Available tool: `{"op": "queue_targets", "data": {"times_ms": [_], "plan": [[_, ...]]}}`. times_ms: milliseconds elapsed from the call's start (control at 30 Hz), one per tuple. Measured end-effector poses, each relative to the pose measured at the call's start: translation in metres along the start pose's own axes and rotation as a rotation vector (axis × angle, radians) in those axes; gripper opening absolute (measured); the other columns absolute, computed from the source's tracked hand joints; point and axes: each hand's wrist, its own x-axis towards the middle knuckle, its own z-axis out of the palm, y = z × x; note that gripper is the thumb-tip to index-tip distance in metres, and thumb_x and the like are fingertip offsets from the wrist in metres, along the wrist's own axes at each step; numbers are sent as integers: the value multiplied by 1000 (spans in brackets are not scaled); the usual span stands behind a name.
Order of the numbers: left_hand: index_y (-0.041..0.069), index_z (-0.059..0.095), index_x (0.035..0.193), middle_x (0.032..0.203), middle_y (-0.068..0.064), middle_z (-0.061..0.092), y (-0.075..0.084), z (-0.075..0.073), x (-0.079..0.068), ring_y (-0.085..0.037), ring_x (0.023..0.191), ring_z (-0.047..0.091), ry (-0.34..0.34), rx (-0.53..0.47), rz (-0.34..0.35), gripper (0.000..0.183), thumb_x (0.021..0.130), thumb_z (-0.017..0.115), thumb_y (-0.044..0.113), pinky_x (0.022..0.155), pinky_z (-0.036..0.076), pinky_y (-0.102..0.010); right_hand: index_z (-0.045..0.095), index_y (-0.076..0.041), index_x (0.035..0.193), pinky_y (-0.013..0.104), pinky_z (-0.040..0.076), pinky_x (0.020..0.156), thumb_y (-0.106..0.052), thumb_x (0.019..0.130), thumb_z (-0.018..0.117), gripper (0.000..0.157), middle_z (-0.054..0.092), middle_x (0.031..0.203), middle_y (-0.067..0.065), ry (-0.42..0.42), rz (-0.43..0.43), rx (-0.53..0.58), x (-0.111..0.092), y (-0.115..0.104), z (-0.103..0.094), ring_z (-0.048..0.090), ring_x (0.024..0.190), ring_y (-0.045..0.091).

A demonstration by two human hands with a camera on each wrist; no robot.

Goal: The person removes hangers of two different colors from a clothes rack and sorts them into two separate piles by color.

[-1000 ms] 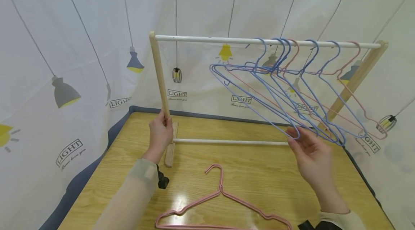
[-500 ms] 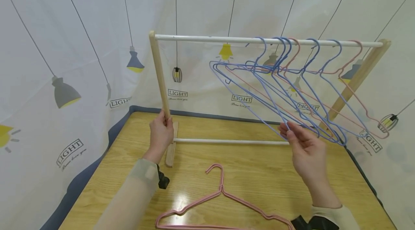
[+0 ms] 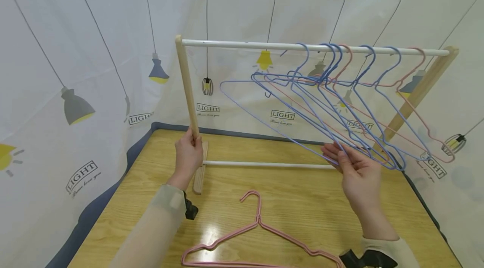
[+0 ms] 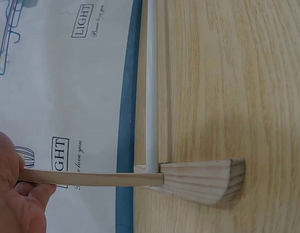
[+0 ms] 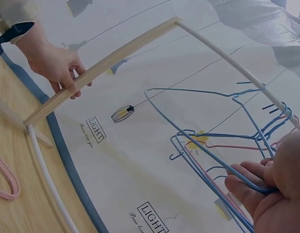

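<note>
Pinching a blue hanger (image 5: 208, 153), the right grip (image 3: 361, 177) slants up and leftward.

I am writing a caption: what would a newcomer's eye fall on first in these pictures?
Probably the blue and pink hangers crowded on the right part of the white top rail. The right hand holds the leftmost blue hanger by its near corner; the left hand grips the left wooden post. In front, at least one pink hanger lies on the table.
</note>
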Motion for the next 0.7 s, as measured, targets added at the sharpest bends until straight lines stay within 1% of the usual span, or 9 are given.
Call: {"op": "queue_targets", "data": {"times_ms": [100,200,400,467,533,633,700], "plan": [[4,58,148,118,-25,73,0,0,0,-31,90,72,-2,-1,2,38,109,56,5,69,58,-44,60,13,139,36,55,92,-2,109,53,34,74,119,24,23,17,79,0,-3,0,76,104,25],[4,58,148,119,-25,72,0,0,-1,-31,92,73,-2,-7,1,39,109,57,4,70,59,-44,59,15,138,36,55,92,0,109,54,34,75,117,23,41,10,126,3,-7,0,77,102,25],[2,59,145,121,-26,71,-2,1,-1,-33,101,73,-3,-22,-4,37,108,57,2,75,60,-46,60,17,135,38,55,91,1,108,55,32,75,115,24,71,-52,169,7,-19,-2,77,99,26],[1,60,143,121,-26,72,-2,1,0,-33,100,73,-3,-19,-4,35,108,57,2,75,60,-46,59,20,134,38,56,90,3,107,55,32,75,114,26,72,-89,212,8,-22,-4,77,98,28],[1,60,143,120,-26,72,-2,1,0,-31,99,73,-2,-15,-2,35,108,57,2,75,60,-46,57,22,133,39,56,90,4,107,55,33,75,113,27,77,-108,256,8,-25,-5,77,98,29],[1,62,139,119,-27,72,-1,1,0,-32,95,73,0,-14,3,32,108,57,2,73,60,-46,55,22,136,41,55,91,4,106,54,35,74,113,29,89,-91,321,7,-31,-7,77,97,31],[1,61,141,119,-28,72,-1,1,-1,-33,96,73,2,-16,6,33,108,57,2,73,60,-47,55,20,139,42,54,92,4,107,54,36,73,115,28,86,-52,342,3,-36,-11,77,99,32]]}}
